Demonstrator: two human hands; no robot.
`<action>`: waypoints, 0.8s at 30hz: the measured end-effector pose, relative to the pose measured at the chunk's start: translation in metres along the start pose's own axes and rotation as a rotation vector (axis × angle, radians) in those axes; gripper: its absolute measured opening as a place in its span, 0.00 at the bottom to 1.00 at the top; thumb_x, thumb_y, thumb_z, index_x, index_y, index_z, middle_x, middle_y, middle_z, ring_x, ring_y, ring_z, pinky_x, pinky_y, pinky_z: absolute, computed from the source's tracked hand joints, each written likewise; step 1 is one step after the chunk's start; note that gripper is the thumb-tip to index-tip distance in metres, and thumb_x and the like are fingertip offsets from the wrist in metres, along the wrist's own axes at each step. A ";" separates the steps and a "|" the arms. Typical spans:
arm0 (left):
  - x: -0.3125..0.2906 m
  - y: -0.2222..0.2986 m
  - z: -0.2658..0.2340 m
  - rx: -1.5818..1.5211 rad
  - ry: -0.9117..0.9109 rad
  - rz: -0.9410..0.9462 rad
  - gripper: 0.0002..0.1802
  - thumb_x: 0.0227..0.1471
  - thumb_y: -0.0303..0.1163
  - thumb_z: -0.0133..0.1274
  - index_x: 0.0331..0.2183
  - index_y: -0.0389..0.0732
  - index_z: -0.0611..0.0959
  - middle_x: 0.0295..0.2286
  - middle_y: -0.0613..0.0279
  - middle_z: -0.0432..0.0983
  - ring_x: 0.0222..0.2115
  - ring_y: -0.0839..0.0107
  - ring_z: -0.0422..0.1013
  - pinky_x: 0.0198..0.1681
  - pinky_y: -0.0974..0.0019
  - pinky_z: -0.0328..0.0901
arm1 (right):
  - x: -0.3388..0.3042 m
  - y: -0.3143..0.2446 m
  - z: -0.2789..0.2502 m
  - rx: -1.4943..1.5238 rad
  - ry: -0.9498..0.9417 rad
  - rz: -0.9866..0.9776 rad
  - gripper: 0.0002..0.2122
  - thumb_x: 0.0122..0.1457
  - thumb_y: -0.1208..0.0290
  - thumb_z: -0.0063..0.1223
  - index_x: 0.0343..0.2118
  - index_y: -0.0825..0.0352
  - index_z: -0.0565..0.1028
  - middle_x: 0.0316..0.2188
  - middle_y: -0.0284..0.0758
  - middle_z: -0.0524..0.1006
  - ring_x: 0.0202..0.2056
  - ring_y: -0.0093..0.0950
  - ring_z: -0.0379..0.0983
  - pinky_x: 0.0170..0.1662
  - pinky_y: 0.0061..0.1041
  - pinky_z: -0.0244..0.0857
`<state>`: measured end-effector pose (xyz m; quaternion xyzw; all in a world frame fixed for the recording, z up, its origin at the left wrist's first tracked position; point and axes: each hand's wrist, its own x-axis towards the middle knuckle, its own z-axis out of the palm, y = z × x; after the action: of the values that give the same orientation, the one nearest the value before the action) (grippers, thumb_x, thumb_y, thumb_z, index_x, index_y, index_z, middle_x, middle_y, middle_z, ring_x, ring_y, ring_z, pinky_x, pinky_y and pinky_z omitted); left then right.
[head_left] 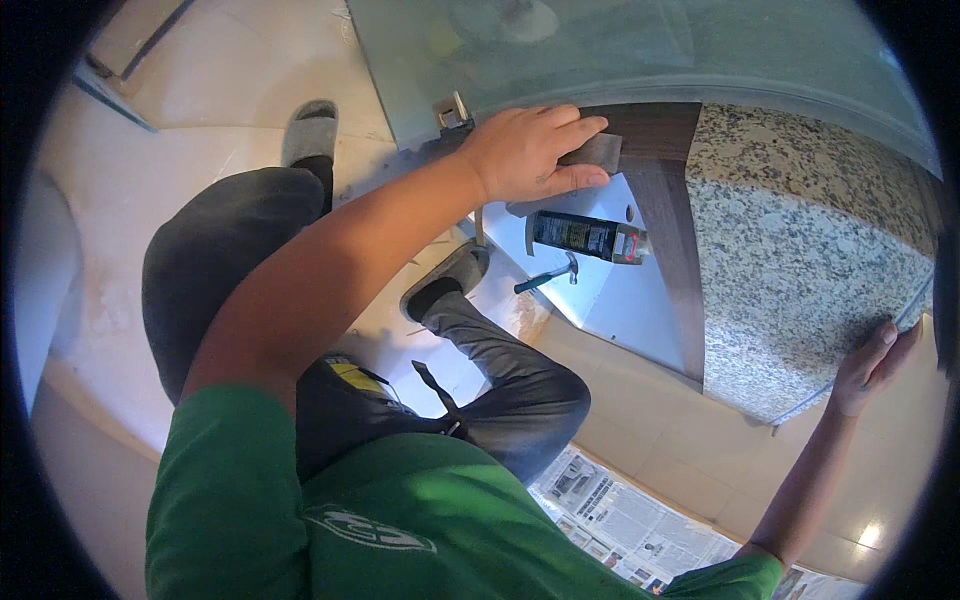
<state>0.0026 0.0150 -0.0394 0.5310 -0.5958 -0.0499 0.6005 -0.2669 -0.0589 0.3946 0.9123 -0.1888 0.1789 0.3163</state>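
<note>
My left hand reaches across to a dark brown frame. Its thumb and fingers close around a small dark grey flat piece lying against the frame. Far to the right, my right hand grips the outer edge of a speckled granite-look panel, fingers bent round the edge. Below my left hand, on a white surface inside the frame, a black container with a pale end lies on its side. Beside it rests a claw hammer with a dark handle.
A large greenish glass sheet spans the far side, with a metal fitting at its edge. My slippered foot is close to the white surface. Newspapers cover part of the tiled floor.
</note>
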 end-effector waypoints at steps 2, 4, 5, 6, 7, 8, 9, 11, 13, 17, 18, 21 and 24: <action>0.002 0.004 0.002 -0.013 0.021 -0.002 0.37 0.58 0.60 0.54 0.57 0.42 0.76 0.36 0.56 0.73 0.36 0.53 0.74 0.39 0.53 0.71 | 0.001 -0.004 0.002 0.010 0.008 0.008 0.26 0.74 0.57 0.38 0.61 0.79 0.63 0.54 0.50 0.71 0.53 0.38 0.69 0.58 0.35 0.62; 0.006 0.011 0.001 -0.032 0.049 0.003 0.37 0.57 0.60 0.55 0.57 0.42 0.76 0.36 0.56 0.73 0.36 0.53 0.74 0.39 0.54 0.71 | 0.000 -0.003 0.002 0.038 0.020 0.017 0.26 0.74 0.57 0.39 0.61 0.79 0.63 0.53 0.49 0.72 0.52 0.38 0.70 0.57 0.34 0.63; 0.010 0.015 0.001 -0.043 0.067 0.009 0.37 0.57 0.59 0.55 0.57 0.42 0.76 0.36 0.56 0.73 0.36 0.53 0.75 0.40 0.54 0.71 | -0.001 -0.001 0.003 0.062 0.030 0.021 0.26 0.74 0.57 0.39 0.61 0.79 0.64 0.53 0.49 0.72 0.52 0.37 0.70 0.57 0.34 0.63; 0.013 0.019 0.001 -0.053 0.085 0.016 0.37 0.57 0.59 0.55 0.57 0.42 0.76 0.36 0.57 0.73 0.36 0.53 0.75 0.40 0.54 0.71 | -0.002 0.000 0.004 0.087 0.040 0.026 0.26 0.74 0.57 0.40 0.61 0.79 0.64 0.53 0.50 0.72 0.51 0.37 0.70 0.56 0.34 0.64; 0.015 0.023 0.001 -0.054 0.083 0.019 0.37 0.57 0.59 0.55 0.57 0.42 0.76 0.36 0.57 0.73 0.36 0.54 0.75 0.40 0.55 0.71 | -0.001 -0.001 0.005 0.076 0.036 0.023 0.26 0.74 0.57 0.40 0.61 0.79 0.64 0.53 0.49 0.72 0.51 0.37 0.70 0.56 0.34 0.64; 0.019 0.030 -0.002 -0.056 0.080 0.024 0.37 0.57 0.59 0.55 0.58 0.42 0.76 0.36 0.57 0.73 0.36 0.54 0.75 0.39 0.55 0.71 | 0.000 -0.003 0.005 0.065 0.034 0.020 0.26 0.74 0.57 0.40 0.61 0.79 0.64 0.52 0.49 0.72 0.51 0.37 0.71 0.56 0.33 0.64; 0.020 0.033 -0.004 -0.057 0.078 0.028 0.37 0.57 0.59 0.55 0.58 0.42 0.76 0.36 0.57 0.73 0.36 0.54 0.75 0.39 0.55 0.71 | 0.001 -0.005 0.004 0.053 0.031 0.018 0.26 0.74 0.57 0.40 0.61 0.79 0.65 0.52 0.49 0.73 0.51 0.37 0.71 0.56 0.33 0.64; 0.019 0.032 -0.001 -0.038 0.089 0.015 0.38 0.56 0.60 0.56 0.58 0.42 0.76 0.35 0.57 0.73 0.36 0.54 0.75 0.39 0.55 0.71 | 0.002 -0.008 0.005 0.009 0.047 -0.002 0.26 0.74 0.57 0.40 0.60 0.79 0.65 0.51 0.49 0.73 0.50 0.37 0.71 0.55 0.32 0.65; 0.015 0.027 0.002 -0.009 0.099 0.000 0.38 0.56 0.60 0.56 0.58 0.42 0.76 0.35 0.57 0.73 0.36 0.55 0.75 0.39 0.55 0.71 | 0.004 -0.009 0.003 -0.020 0.049 -0.009 0.26 0.74 0.57 0.40 0.60 0.79 0.65 0.51 0.49 0.74 0.49 0.37 0.72 0.54 0.32 0.65; 0.011 0.025 0.002 0.020 0.112 -0.008 0.39 0.54 0.61 0.57 0.57 0.42 0.76 0.35 0.57 0.73 0.36 0.55 0.75 0.39 0.55 0.71 | 0.001 -0.005 0.002 -0.032 0.044 0.001 0.26 0.74 0.57 0.40 0.60 0.79 0.66 0.51 0.48 0.74 0.50 0.37 0.72 0.54 0.32 0.65; 0.011 0.029 0.001 0.016 0.111 -0.003 0.39 0.54 0.61 0.57 0.57 0.42 0.76 0.35 0.57 0.73 0.36 0.55 0.75 0.39 0.55 0.71 | 0.000 -0.005 0.003 -0.030 0.047 0.006 0.26 0.74 0.57 0.40 0.60 0.78 0.66 0.51 0.49 0.74 0.50 0.37 0.72 0.54 0.32 0.65; 0.015 0.035 0.003 0.024 0.155 -0.014 0.38 0.53 0.60 0.59 0.57 0.43 0.77 0.35 0.57 0.73 0.36 0.55 0.75 0.38 0.55 0.72 | -0.001 -0.008 0.004 -0.054 0.055 0.022 0.26 0.74 0.57 0.40 0.61 0.78 0.65 0.51 0.49 0.74 0.50 0.37 0.72 0.55 0.32 0.65; 0.012 0.026 0.002 0.056 0.138 -0.033 0.38 0.52 0.59 0.60 0.55 0.43 0.78 0.35 0.57 0.73 0.35 0.55 0.75 0.37 0.55 0.72 | -0.001 -0.005 0.008 0.043 0.057 0.031 0.26 0.74 0.57 0.40 0.61 0.78 0.65 0.51 0.49 0.73 0.50 0.37 0.72 0.55 0.32 0.65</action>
<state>-0.0107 0.0172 -0.0140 0.5596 -0.5454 -0.0062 0.6240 -0.2633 -0.0597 0.3859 0.9104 -0.1902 0.2137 0.2990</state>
